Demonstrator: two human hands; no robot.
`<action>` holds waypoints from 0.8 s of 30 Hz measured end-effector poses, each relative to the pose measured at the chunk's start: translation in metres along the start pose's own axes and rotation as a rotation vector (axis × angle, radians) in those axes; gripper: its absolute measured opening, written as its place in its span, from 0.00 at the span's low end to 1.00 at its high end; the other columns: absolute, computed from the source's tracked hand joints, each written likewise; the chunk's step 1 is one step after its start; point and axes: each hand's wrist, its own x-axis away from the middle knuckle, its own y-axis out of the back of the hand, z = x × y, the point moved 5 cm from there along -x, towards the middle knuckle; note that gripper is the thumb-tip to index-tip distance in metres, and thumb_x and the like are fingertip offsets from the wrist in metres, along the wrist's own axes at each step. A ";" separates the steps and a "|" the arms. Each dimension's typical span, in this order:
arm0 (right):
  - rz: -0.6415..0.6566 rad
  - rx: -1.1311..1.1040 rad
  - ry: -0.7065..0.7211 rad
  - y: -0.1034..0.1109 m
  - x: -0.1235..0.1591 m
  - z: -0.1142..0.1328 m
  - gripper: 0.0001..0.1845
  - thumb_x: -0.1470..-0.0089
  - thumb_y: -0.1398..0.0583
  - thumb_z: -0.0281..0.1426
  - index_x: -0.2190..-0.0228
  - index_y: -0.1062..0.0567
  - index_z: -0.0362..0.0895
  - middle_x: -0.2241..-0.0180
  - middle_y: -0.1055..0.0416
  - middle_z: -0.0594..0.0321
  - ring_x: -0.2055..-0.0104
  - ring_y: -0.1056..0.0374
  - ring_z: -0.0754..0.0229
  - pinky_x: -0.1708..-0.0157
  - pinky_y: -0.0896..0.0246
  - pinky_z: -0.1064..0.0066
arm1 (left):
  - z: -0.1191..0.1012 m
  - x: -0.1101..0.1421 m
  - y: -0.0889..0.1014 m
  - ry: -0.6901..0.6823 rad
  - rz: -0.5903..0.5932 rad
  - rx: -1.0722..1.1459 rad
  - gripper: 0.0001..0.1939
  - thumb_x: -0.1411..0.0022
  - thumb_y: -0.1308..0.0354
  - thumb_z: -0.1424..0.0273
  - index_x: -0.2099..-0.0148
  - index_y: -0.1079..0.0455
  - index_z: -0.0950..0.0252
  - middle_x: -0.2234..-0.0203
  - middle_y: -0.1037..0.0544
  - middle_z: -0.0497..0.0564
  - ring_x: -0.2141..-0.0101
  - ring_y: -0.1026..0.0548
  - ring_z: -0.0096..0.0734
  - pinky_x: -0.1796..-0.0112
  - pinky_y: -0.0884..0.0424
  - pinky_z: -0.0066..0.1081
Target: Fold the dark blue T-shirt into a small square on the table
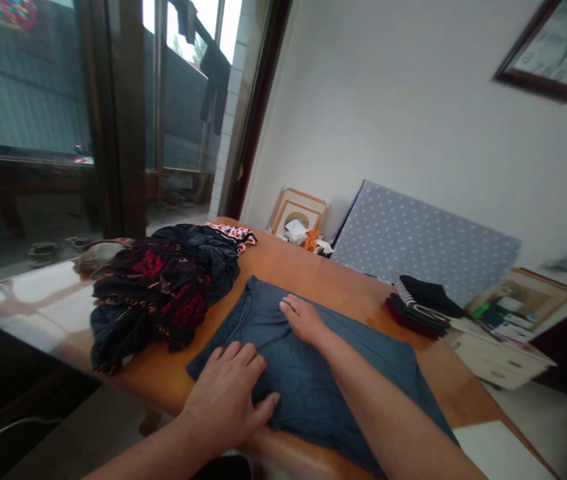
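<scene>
A dark blue-grey garment (303,380) lies spread nearly flat on the wooden table, with light creases; its exact kind I cannot tell. My left hand (228,393) rests on its near left part, fingers spread and thumb out to the side. Farther up, my right hand (303,319) lies on the cloth near its far edge, fingers stretched out. Neither hand grips the fabric. Left of the garment is a heap of crumpled clothes (163,287), dark with red patterns. My right forearm crosses over the garment and hides part of it.
The table (313,263) carries a folded stack of dark and striped clothes (421,303) at its right and a white sheet (501,450) near the front right corner. Behind stand a grey dotted board (423,233), frames (298,207) and a white drawer cabinet (503,363). Glass doors (118,120) are at left.
</scene>
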 end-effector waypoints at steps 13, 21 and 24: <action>-0.013 0.285 -0.539 0.074 0.120 -0.173 0.30 0.34 0.54 0.41 0.38 0.34 0.38 0.36 0.41 0.46 0.33 0.47 0.48 0.36 0.54 0.57 | 0.003 -0.004 -0.008 -0.039 -0.023 -0.046 0.17 0.38 0.46 0.53 0.58 0.27 0.59 0.61 0.28 0.54 0.56 0.32 0.48 0.57 0.39 0.44; 0.048 0.267 -0.572 0.069 0.120 -0.184 0.37 0.34 0.57 0.50 0.34 0.42 0.41 0.31 0.52 0.50 0.28 0.60 0.50 0.33 0.64 0.55 | 0.004 -0.005 -0.011 -0.048 -0.046 -0.083 0.18 0.38 0.47 0.52 0.57 0.26 0.58 0.60 0.27 0.54 0.56 0.31 0.47 0.57 0.38 0.43; 0.062 0.254 -0.585 0.071 0.125 -0.186 0.39 0.35 0.56 0.52 0.33 0.44 0.41 0.30 0.53 0.52 0.28 0.60 0.51 0.33 0.64 0.58 | 0.006 -0.006 -0.014 -0.064 -0.052 -0.091 0.19 0.37 0.48 0.51 0.57 0.26 0.58 0.59 0.26 0.54 0.57 0.31 0.46 0.56 0.37 0.43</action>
